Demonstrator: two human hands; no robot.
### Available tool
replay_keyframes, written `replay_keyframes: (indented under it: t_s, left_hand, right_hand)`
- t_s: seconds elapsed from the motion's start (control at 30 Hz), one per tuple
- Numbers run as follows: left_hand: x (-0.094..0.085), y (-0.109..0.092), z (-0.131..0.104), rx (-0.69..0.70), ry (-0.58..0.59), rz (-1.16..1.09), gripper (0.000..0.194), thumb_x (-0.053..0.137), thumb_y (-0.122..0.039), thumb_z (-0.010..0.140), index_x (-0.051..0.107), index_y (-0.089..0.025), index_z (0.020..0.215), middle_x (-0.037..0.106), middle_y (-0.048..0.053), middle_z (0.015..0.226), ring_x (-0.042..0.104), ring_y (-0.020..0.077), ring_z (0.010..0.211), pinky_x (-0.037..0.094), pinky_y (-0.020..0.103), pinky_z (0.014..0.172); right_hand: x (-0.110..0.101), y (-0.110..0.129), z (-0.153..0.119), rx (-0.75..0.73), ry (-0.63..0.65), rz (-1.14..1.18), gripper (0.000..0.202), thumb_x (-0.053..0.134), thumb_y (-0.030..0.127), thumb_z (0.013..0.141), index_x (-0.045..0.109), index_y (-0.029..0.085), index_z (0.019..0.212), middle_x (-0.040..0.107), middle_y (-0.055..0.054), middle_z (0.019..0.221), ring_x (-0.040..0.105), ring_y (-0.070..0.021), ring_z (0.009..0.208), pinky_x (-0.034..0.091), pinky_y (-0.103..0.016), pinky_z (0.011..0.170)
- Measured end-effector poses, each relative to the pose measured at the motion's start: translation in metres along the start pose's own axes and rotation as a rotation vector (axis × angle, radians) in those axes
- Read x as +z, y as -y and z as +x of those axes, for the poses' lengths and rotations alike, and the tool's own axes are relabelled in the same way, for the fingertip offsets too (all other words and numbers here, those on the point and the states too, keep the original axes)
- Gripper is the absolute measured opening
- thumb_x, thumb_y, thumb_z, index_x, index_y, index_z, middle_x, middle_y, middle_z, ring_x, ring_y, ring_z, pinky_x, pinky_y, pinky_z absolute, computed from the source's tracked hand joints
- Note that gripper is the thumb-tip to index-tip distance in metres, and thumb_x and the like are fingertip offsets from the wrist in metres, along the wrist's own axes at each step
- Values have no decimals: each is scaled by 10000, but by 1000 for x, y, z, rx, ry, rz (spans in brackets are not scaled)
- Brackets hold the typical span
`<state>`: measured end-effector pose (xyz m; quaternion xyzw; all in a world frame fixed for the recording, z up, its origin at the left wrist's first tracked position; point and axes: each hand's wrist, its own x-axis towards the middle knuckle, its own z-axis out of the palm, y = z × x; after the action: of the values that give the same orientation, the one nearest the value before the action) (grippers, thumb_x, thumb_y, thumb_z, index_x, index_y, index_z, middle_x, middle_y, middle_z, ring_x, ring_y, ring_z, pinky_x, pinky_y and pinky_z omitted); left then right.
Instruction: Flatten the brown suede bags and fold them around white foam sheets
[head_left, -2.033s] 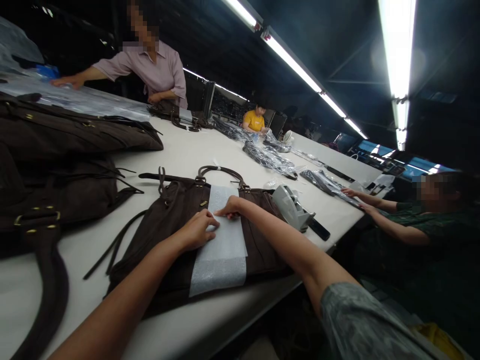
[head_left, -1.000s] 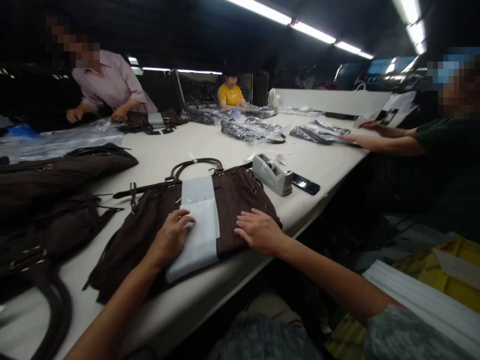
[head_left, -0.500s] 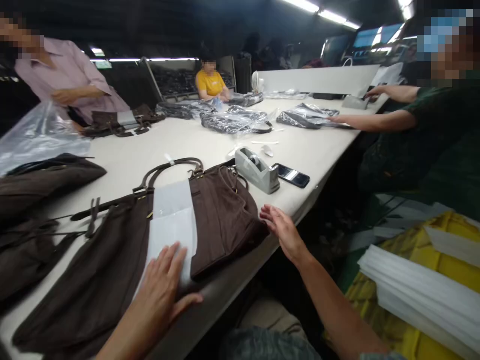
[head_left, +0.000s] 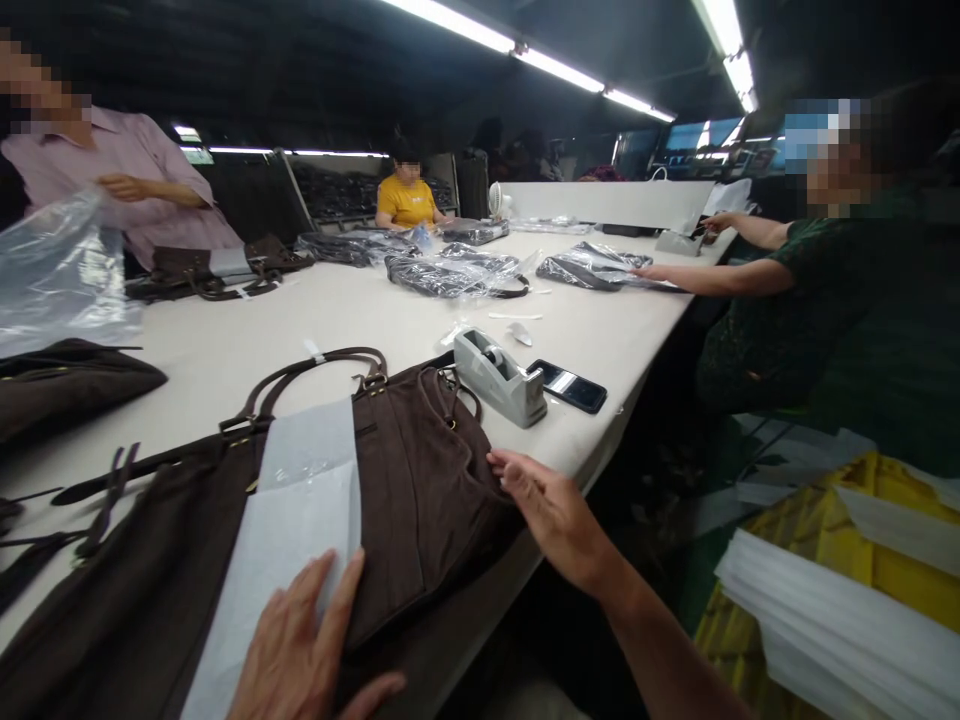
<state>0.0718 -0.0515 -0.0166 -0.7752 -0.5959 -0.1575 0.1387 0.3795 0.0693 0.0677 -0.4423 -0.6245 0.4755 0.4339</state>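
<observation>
Brown handbag (head_left: 409,480) lies under the wide-spread left grip (head_left: 296,640), its end at the right grip (head_left: 561,515), hold unclear.

The bag (head_left: 397,480) is dark brown, its handles (head_left: 367,353) the same brown, with gold-coloured metal on the buckle (head_left: 374,382). The paper band (head_left: 300,520) across it is white, as is the wrap (head_left: 315,352) on the handles. The tape dispenser (head_left: 499,380) is grey, the phone (head_left: 570,385) black and the table (head_left: 217,330) off-white. Around it, one shirt (head_left: 161,160) is plain pale pink, another top (head_left: 405,205) yellow with a small white mark, a third shirt (head_left: 832,260) mottled dark green. The stacked sheets (head_left: 840,610) are white, over yellow material (head_left: 802,505).
</observation>
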Motion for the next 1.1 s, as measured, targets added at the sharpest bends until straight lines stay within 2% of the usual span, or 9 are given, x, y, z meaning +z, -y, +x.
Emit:
replay_keyframes:
  t_s: [0.1, 0.23, 0.33, 0.4, 0.57, 0.77, 0.83, 0.9, 1.1]
  left_hand:
    - [10, 9, 0, 42, 13, -78, 1012, 544, -735, 749, 115, -327, 1570, 416, 149, 1530, 505, 400, 1308, 495, 556, 1015]
    - [12, 7, 10, 104, 72, -101, 1207, 600, -811, 664, 71, -229, 1579, 368, 227, 1541, 428, 454, 1360, 463, 581, 1040]
    - [3, -5, 16, 90, 40, -61, 1099, 543, -742, 779, 53, -167, 1577, 414, 272, 1495, 451, 450, 1345, 452, 614, 1038]
    - [-2, -10, 16, 76, 8, -41, 999, 513, -637, 857, 32, -134, 1572, 449, 277, 1467, 480, 422, 1331, 469, 592, 1036]
    - [1, -15, 12, 58, 68, 38, 1039, 646, -375, 759, 50, -103, 1565, 418, 264, 1495, 459, 407, 1347, 484, 539, 1054]
    - [-27, -41, 47, -194, 573, 40, 996, 669, -113, 574, 331, -80, 1510, 307, 278, 1539, 291, 433, 1426, 331, 545, 1160]
    - [-36, -51, 54, -246, 607, 90, 996, 609, -1, 566, 325, -107, 1515, 320, 257, 1545, 293, 409, 1434, 323, 522, 1168]
    - [-36, -58, 51, -262, 501, 154, 925, 517, 71, 611, 362, -125, 1502, 373, 230, 1532, 335, 372, 1429, 339, 496, 1165]
    - [-16, -61, 17, -88, -185, 282, 576, 358, -13, 888, 421, -85, 1457, 520, 184, 1445, 497, 291, 1343, 422, 433, 1124]
  right_hand:
    - [-5, -12, 37, 100, 33, 117, 534, 554, 596, 897, 729, 122, 1067, 719, -129, 1016, 682, -218, 909, 568, -333, 797]
    - [11, -20, 71, 201, 450, 135, 321, 780, 409, 737, 763, 141, 913, 733, -37, 873, 668, -166, 836, 527, -258, 796]
    - [23, -23, 74, 266, 640, 169, 369, 741, 467, 762, 773, 148, 944, 745, -37, 913, 669, -174, 898, 509, -257, 835]
    - [21, -27, 67, 252, 550, 169, 433, 695, 528, 783, 770, 143, 964, 745, -60, 953, 671, -185, 918, 512, -283, 859]
    - [0, -56, 35, 196, -107, 49, 501, 624, 617, 771, 734, 149, 913, 716, -102, 853, 663, -210, 742, 557, -352, 720]
    - [14, -45, 10, 148, -68, 4, 539, 538, 596, 828, 714, 169, 1106, 724, -91, 885, 682, -249, 871, 547, -371, 802]
    - [22, -33, 13, 176, -2, 140, 547, 560, 581, 809, 718, 146, 1099, 734, -93, 914, 683, -244, 924, 533, -364, 867]
    - [24, -28, 18, 210, -29, 224, 516, 607, 528, 755, 726, 121, 1047, 739, -94, 891, 685, -231, 873, 536, -352, 836]
    - [16, -58, 2, 290, -338, 247, 328, 611, 307, 564, 728, 130, 814, 717, -68, 728, 665, -197, 690, 541, -297, 636]
